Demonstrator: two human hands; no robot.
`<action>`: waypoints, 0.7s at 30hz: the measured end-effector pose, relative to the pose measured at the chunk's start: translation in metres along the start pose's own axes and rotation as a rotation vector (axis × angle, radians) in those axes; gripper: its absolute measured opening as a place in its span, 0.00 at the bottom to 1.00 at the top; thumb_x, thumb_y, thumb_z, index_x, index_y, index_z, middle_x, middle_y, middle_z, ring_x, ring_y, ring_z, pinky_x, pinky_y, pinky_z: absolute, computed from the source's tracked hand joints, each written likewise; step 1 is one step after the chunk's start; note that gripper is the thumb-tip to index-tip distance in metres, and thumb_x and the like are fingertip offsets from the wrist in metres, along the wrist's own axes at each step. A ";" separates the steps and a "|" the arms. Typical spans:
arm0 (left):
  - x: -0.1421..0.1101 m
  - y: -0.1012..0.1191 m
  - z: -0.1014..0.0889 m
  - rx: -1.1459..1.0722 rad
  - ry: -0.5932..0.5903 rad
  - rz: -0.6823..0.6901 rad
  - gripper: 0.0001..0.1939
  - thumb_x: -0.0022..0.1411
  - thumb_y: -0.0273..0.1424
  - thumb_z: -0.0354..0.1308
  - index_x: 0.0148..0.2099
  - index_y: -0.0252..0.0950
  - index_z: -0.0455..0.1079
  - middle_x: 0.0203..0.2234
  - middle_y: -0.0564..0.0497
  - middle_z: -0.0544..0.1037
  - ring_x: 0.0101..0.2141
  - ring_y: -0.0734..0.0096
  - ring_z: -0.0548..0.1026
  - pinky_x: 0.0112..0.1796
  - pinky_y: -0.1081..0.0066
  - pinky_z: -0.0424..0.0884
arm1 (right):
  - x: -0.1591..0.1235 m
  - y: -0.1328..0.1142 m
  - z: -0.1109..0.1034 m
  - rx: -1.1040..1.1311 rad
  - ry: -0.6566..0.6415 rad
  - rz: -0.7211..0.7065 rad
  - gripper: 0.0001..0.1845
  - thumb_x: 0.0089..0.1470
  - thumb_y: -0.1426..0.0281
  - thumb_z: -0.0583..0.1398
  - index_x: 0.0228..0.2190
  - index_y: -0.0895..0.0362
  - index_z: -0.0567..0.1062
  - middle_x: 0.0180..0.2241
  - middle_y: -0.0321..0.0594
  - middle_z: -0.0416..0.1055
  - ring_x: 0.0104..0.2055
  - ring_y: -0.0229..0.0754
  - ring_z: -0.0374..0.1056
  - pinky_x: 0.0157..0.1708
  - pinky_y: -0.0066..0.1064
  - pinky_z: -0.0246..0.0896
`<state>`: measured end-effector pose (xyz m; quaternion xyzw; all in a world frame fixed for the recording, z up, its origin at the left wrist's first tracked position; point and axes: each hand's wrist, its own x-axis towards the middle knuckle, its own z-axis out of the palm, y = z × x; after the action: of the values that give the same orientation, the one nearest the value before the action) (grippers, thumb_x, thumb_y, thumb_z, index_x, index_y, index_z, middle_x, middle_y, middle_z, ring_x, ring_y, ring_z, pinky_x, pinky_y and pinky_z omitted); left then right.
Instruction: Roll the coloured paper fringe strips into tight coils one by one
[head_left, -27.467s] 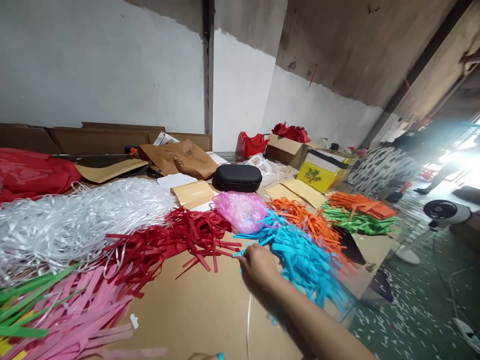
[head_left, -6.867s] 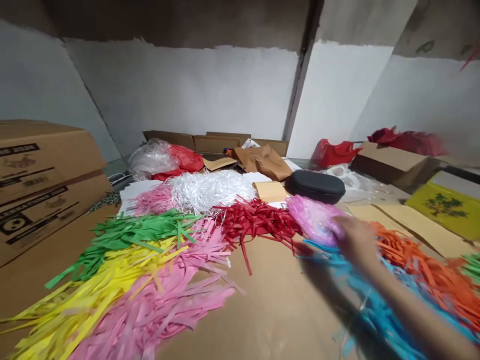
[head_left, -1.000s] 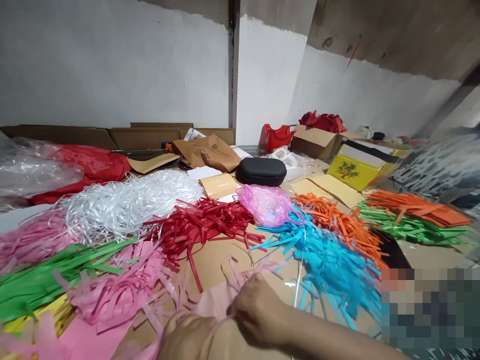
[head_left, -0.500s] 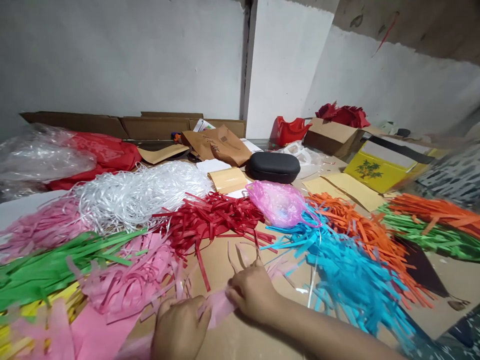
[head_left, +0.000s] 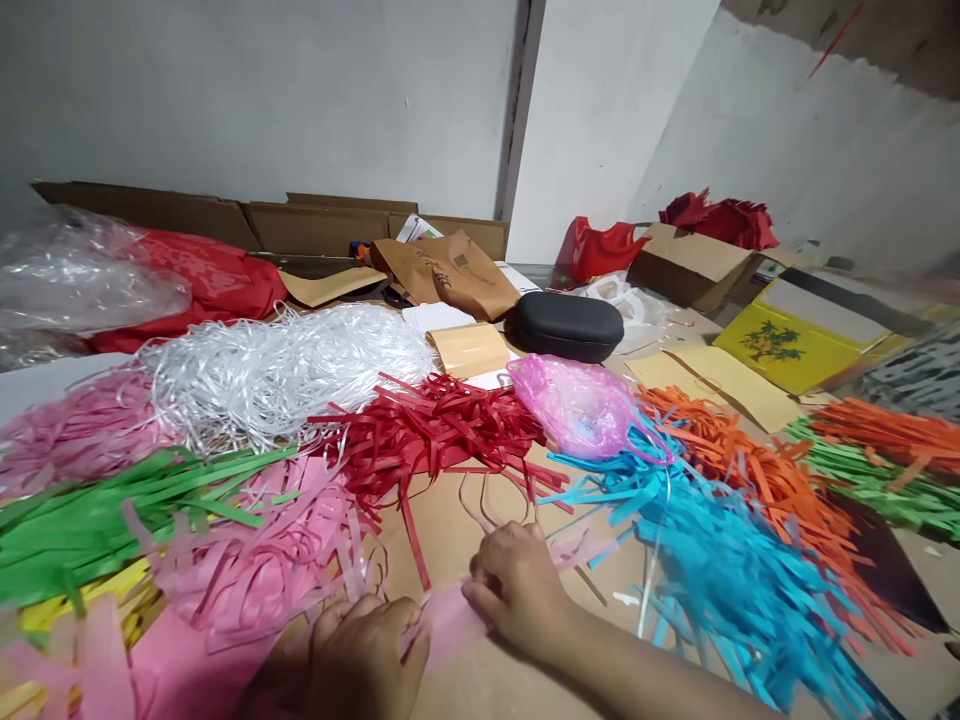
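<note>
i see the left hand [head_left: 371, 650] and right hand [head_left: 517, 590] each pinching the pale pink material [head_left: 454, 620], which spans between them over the cardboard [head_left: 517, 690]; best keep it flat, evenly taut, clear of the red strips [head_left: 442, 435].

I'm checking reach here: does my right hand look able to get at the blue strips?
Probably yes: the blue strips lie just to the right of the right hand, with nothing tall between them, though its grip is on the translucent pink strip and may need freeing first.
</note>
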<state>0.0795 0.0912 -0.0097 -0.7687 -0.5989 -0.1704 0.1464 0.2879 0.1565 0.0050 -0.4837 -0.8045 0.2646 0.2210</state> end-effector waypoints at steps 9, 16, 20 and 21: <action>-0.001 0.007 -0.001 -0.061 -0.115 -0.115 0.15 0.65 0.29 0.52 0.27 0.40 0.74 0.20 0.53 0.78 0.27 0.58 0.78 0.38 0.56 0.61 | 0.002 0.004 0.005 -0.006 -0.003 0.032 0.08 0.51 0.71 0.69 0.25 0.56 0.75 0.29 0.36 0.77 0.38 0.45 0.68 0.44 0.40 0.50; 0.014 0.018 -0.027 -0.085 -0.188 -0.037 0.20 0.62 0.19 0.51 0.39 0.47 0.80 0.40 0.54 0.83 0.47 0.54 0.76 0.55 0.48 0.58 | -0.001 -0.001 -0.039 -0.192 -0.133 -0.491 0.17 0.50 0.65 0.69 0.43 0.52 0.77 0.55 0.42 0.73 0.61 0.56 0.60 0.60 0.51 0.45; 0.015 0.029 -0.038 -0.032 -0.222 0.025 0.13 0.59 0.27 0.54 0.41 0.39 0.80 0.38 0.47 0.82 0.47 0.49 0.74 0.58 0.42 0.54 | -0.001 -0.005 -0.049 -0.360 -0.171 -0.605 0.17 0.54 0.68 0.62 0.46 0.55 0.76 0.51 0.46 0.76 0.61 0.56 0.60 0.64 0.56 0.36; 0.014 0.031 -0.039 -0.016 -0.210 0.035 0.13 0.59 0.30 0.56 0.41 0.37 0.80 0.37 0.45 0.82 0.47 0.47 0.74 0.59 0.40 0.53 | 0.001 -0.007 -0.048 -0.368 -0.164 -0.603 0.17 0.54 0.68 0.62 0.46 0.55 0.76 0.49 0.46 0.77 0.59 0.55 0.61 0.64 0.55 0.37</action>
<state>0.1095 0.0793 0.0306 -0.7938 -0.5960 -0.0910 0.0797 0.3128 0.1650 0.0463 -0.2337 -0.9601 0.0764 0.1332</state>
